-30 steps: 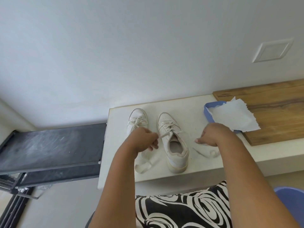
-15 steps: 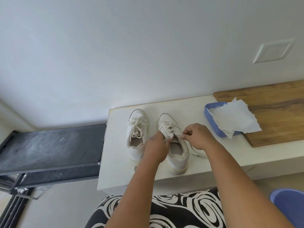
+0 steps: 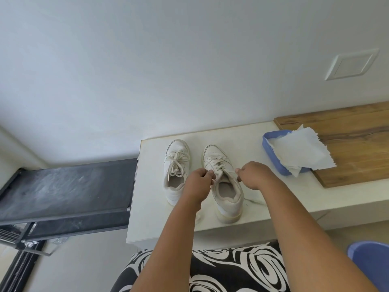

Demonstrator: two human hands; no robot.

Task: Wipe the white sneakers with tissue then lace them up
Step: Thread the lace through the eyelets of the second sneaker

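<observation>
Two white sneakers stand side by side on a white counter (image 3: 263, 135), toes pointing away from me. The left sneaker (image 3: 175, 171) has its lace tied in a bow. Over the right sneaker (image 3: 226, 190), my left hand (image 3: 199, 182) pinches one lace end at the shoe's left side. My right hand (image 3: 252, 174) pinches the other lace end at the shoe's right side. Both hands sit just above the shoe's opening. A crumpled white tissue (image 3: 303, 150) lies in a blue tray (image 3: 273, 152) to the right.
A wooden board (image 3: 347, 157) covers the counter's right end, under the tray's far side. A dark flat panel (image 3: 63, 192) lies lower on the left. A blue bucket rim (image 3: 370, 262) shows at bottom right. Black-and-white patterned fabric (image 3: 221, 272) is below my arms.
My hands came together over the right sneaker half a second ago and have now drawn slightly apart, each with a lace end. One second ago my right hand was further right.
</observation>
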